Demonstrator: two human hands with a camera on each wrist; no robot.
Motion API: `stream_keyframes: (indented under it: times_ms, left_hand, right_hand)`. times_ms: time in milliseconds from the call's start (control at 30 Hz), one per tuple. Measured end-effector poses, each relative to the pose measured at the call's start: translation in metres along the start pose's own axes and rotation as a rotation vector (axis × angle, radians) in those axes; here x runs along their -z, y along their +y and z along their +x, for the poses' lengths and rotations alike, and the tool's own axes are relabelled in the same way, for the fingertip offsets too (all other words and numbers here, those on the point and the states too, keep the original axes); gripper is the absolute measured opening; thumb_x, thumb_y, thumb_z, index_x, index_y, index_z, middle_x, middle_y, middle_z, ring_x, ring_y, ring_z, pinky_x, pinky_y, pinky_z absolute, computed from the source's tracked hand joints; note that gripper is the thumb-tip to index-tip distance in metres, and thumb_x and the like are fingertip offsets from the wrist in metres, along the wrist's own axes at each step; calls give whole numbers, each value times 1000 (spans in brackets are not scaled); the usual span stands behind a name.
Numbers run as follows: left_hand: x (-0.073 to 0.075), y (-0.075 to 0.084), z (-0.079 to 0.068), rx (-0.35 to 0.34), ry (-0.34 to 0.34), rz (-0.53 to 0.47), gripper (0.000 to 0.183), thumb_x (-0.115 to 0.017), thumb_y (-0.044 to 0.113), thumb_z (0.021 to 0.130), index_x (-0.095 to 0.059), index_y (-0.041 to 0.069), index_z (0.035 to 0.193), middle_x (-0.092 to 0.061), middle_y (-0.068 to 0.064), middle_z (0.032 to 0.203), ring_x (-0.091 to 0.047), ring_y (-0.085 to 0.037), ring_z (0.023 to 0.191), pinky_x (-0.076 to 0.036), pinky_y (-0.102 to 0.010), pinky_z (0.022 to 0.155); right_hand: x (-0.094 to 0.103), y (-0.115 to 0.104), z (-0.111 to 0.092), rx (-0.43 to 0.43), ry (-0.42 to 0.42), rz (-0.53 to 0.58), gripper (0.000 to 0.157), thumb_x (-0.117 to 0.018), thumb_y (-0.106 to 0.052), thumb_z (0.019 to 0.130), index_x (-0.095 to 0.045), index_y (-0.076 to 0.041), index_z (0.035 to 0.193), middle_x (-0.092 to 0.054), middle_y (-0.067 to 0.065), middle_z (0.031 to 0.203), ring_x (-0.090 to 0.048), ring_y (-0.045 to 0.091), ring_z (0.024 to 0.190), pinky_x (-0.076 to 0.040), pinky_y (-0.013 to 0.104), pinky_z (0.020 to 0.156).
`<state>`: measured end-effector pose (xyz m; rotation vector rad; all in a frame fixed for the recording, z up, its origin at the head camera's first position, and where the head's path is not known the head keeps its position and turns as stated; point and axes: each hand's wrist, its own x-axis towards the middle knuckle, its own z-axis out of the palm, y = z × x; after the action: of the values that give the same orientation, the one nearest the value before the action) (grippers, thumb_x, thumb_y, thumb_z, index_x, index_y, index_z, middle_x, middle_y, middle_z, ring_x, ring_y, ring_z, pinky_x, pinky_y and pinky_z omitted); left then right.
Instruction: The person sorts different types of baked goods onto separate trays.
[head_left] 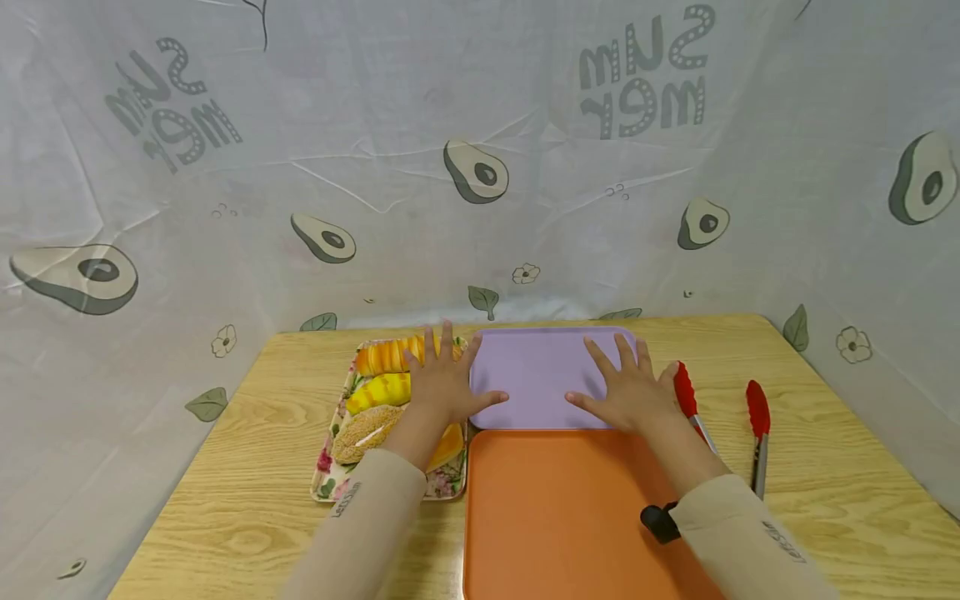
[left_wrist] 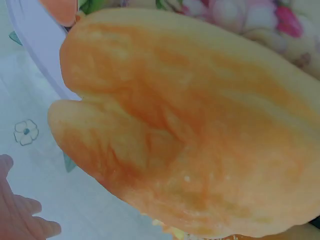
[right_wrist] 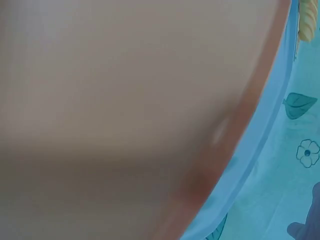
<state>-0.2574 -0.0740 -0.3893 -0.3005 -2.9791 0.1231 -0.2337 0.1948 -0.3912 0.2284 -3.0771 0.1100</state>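
Observation:
My left hand (head_left: 442,385), fingers spread, hovers where a floral tray (head_left: 322,490) meets a lavender tray (head_left: 536,375). Under it, on the floral tray, lie a ridged golden bread (head_left: 382,357), a yellow bread (head_left: 378,392) and a seed-coated roll (head_left: 367,435). A smooth golden bun (head_left: 447,447) is partly hidden by the forearm; a golden bread (left_wrist: 185,125) fills the left wrist view. Over the lavender tray's right part, my right hand (head_left: 630,387) is held with fingers spread and nothing in them. Its fingertips (right_wrist: 300,230) show at the right wrist view's edge.
An orange tray (head_left: 555,517) lies nearest, against the lavender tray. To the right are red-tipped tongs (head_left: 759,408), with another red tip (head_left: 684,390) beside my right hand and a black end (head_left: 660,523) by the sleeve. A printed cloth (head_left: 405,250) hangs behind the wooden table (head_left: 247,500).

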Motion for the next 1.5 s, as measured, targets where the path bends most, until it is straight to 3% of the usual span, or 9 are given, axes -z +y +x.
stream_keyframes:
  times_ms: [200,433,667,900,1100,1333,1500]
  left_hand:
    - [1,-5,-10,-19,16,-61,99,-23,88,53,1,40,136,17,-9,140,15,-37,123,2,-64,89]
    - [-1,-15,-20,-28,30,-75,97,-26,87,55,1,41,136,18,-7,140,13,-36,124,1,-63,90]
    - [1,-29,-31,-51,50,-126,96,-26,85,57,-4,38,137,11,-7,142,10,-36,125,4,-62,90]
    - [-1,-47,-39,-25,44,-109,94,-28,84,59,0,39,137,13,-7,142,11,-36,125,10,-59,89]
    - [-1,-64,-47,-16,53,-109,95,-31,82,61,-7,34,139,10,-8,142,17,-33,124,9,-61,88]
    - [-1,-84,-56,12,44,-114,96,-29,83,61,-9,32,139,9,-10,142,15,-34,124,2,-64,88]
    - [0,-97,-62,28,40,-135,97,-29,83,60,-9,30,139,8,-10,142,12,-35,125,5,-65,87]
  right_hand:
    - [3,0,-8,35,18,-10,91,-29,-79,67,-3,-31,139,-1,18,141,10,43,123,14,69,76]
    - [4,1,-16,55,45,1,90,-32,-78,67,-4,-32,139,-1,17,141,8,43,123,18,66,76]
    - [5,7,-28,63,82,49,92,-35,-78,65,-7,-31,139,-3,15,141,6,42,124,14,67,79]
    - [4,14,-39,75,101,36,93,-36,-77,65,-7,-30,140,-7,17,140,1,44,123,6,71,79]
    - [5,22,-49,66,122,34,93,-37,-77,65,-8,-29,140,-11,18,139,0,44,123,4,71,78]
    - [3,35,-61,36,130,79,94,-41,-76,64,-6,-31,139,-10,18,139,2,41,124,7,71,78]
    - [0,47,-72,14,140,66,95,-41,-75,66,-4,-29,140,-10,20,139,4,42,124,12,68,79]
